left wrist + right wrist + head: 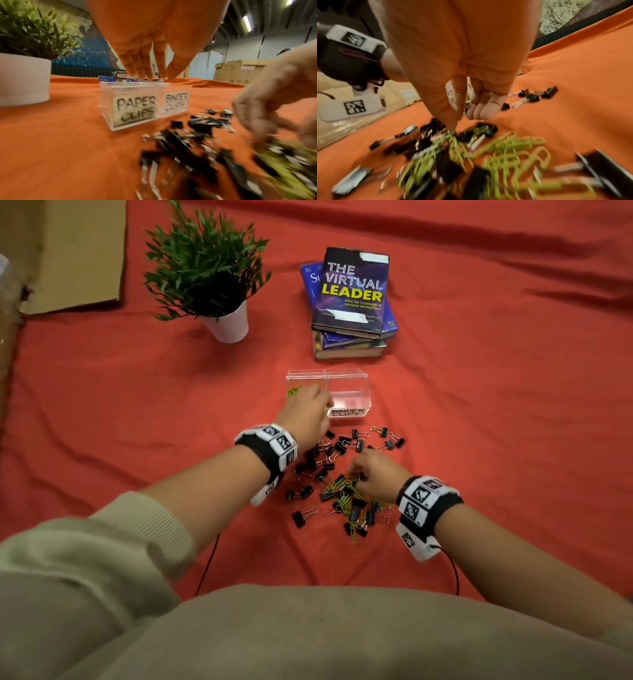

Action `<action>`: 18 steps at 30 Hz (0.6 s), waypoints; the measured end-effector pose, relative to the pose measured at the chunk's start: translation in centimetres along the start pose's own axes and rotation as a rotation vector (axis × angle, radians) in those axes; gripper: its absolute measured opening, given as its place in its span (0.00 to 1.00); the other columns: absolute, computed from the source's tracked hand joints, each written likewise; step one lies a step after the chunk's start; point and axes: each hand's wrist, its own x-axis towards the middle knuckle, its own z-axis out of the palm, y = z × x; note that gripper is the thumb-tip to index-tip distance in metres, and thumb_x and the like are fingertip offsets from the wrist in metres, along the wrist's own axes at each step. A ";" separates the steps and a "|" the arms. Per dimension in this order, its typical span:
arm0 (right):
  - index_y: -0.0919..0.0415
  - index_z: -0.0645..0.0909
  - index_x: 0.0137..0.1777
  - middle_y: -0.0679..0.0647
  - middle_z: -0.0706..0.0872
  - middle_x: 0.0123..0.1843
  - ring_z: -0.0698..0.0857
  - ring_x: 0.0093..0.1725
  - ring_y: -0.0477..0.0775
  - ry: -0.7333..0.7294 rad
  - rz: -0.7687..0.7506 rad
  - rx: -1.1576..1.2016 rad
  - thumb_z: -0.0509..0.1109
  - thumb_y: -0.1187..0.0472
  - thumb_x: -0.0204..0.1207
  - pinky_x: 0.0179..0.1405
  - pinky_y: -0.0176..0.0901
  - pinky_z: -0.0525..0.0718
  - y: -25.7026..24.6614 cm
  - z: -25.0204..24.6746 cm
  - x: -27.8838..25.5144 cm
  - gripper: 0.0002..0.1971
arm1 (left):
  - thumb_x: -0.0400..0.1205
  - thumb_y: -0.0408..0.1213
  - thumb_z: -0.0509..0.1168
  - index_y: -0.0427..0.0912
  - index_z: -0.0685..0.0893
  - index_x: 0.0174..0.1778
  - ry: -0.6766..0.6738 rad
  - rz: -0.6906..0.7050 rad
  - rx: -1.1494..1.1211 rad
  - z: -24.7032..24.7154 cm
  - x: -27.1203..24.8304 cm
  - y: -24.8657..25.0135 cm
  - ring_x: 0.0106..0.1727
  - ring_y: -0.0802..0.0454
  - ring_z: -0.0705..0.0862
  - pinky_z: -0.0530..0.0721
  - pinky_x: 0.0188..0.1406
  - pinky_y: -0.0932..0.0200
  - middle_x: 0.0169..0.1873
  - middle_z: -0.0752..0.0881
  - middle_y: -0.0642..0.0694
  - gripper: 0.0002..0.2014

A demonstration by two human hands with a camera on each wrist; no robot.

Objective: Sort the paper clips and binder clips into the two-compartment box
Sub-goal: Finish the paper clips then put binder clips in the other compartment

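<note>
Far left: cardboard sheet (pixel 78 254) lying flat on the red cloth (pixel 496 405). Next, a potted plant (pixel 209 268) in a white pot, upright.

Centre: clear two-compartment box (pixel 349 392), labelled PAPER CLIPS on its left half and BINDER CLIPS on its right. Some yellow-green paper clips lie in the left compartment; the right one shows only its bottom. Left hand (pixel 306 414) hangs over the left compartment, fingers (pixel 145 65) straight, pointing down, close together, tips at the box rim; nothing visible between them.

Behind the box: stack of books (pixel 352 302), top title "The Virtual Leader".

Near side of the box: mixed pile on the cloth, black binder clips (pixel 342 446) spread toward the box, yellow-green paper clips (pixel 352 508) tangled in the nearer part.

Right: right hand (pixel 375 474) down on the pile, thumb and forefinger tip meeting on a paper clip, other fingers curled. The blur hides how firm the pinch is.
</note>
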 end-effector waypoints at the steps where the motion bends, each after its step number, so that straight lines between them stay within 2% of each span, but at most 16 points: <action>1: 0.59 0.82 0.59 0.53 0.76 0.60 0.81 0.54 0.51 0.003 -0.002 -0.016 0.70 0.66 0.72 0.59 0.41 0.82 0.3 0.7 -0.2 0.15 | 0.79 0.36 0.64 0.43 0.82 0.55 -0.039 0.021 -0.010 0.5 -1.3 0.4 0.57 0.51 0.77 0.77 0.60 0.57 0.53 0.80 0.48 0.10; 4: 0.62 0.81 0.58 0.55 0.73 0.61 0.81 0.52 0.54 0.065 0.015 -0.015 0.68 0.66 0.74 0.59 0.48 0.82 0.6 1.9 -0.3 0.12 | 0.80 0.39 0.64 0.44 0.82 0.54 -0.265 0.039 0.009 2.4 -4.5 0.6 0.56 0.50 0.78 0.78 0.56 0.56 0.53 0.79 0.47 0.09; 7: 0.61 0.81 0.54 0.53 0.75 0.56 0.80 0.49 0.53 0.152 0.023 0.042 0.67 0.65 0.75 0.56 0.48 0.83 0.9 1.8 -0.5 0.09 | 0.80 0.43 0.66 0.45 0.82 0.56 -0.376 -0.006 0.024 4.0 -6.8 0.0 0.60 0.48 0.77 0.78 0.60 0.53 0.54 0.78 0.46 0.11; 9: 0.59 0.80 0.53 0.50 0.75 0.54 0.79 0.48 0.49 0.218 0.039 0.066 0.67 0.64 0.75 0.55 0.43 0.82 1.5 1.2 -0.8 0.08 | 0.80 0.44 0.66 0.45 0.81 0.58 -0.375 -0.036 0.031 4.5 -7.8 -0.2 0.60 0.48 0.76 0.78 0.61 0.53 0.55 0.78 0.46 0.12; 11: 0.60 0.80 0.54 0.50 0.75 0.54 0.77 0.47 0.47 0.273 0.074 0.079 0.66 0.65 0.75 0.53 0.37 0.80 2.2 0.6 -0.8 0.08 | 0.80 0.41 0.66 0.44 0.81 0.57 -0.341 -0.048 0.034 4.6 -8.2 -0.6 0.60 0.47 0.76 0.78 0.60 0.52 0.53 0.78 0.45 0.11; 14: 0.60 0.79 0.58 0.53 0.75 0.59 0.79 0.52 0.51 0.333 0.148 0.071 0.65 0.67 0.75 0.59 0.43 0.81 3.0 0.1 -0.7 0.12 | 0.77 0.33 0.63 0.43 0.82 0.52 -0.325 -0.092 0.065 4.1 -8.0 -1.2 0.58 0.45 0.76 0.78 0.57 0.50 0.52 0.77 0.44 0.09; 16: 0.61 0.80 0.59 0.54 0.76 0.59 0.79 0.56 0.52 0.350 0.125 0.050 0.65 0.67 0.75 0.61 0.45 0.81 2.9 0.3 -0.6 0.13 | 0.76 0.33 0.62 0.43 0.81 0.50 -0.318 -0.108 0.078 3.8 -7.8 -1.3 0.56 0.44 0.76 0.78 0.56 0.50 0.50 0.77 0.45 0.08; 18: 0.61 0.81 0.57 0.53 0.77 0.57 0.78 0.57 0.52 0.304 0.066 0.015 0.65 0.68 0.75 0.61 0.44 0.81 2.4 0.7 -0.6 0.12 | 0.76 0.33 0.62 0.43 0.81 0.49 -0.295 -0.085 0.070 3.8 -7.5 -0.8 0.56 0.44 0.77 0.78 0.56 0.51 0.50 0.77 0.45 0.08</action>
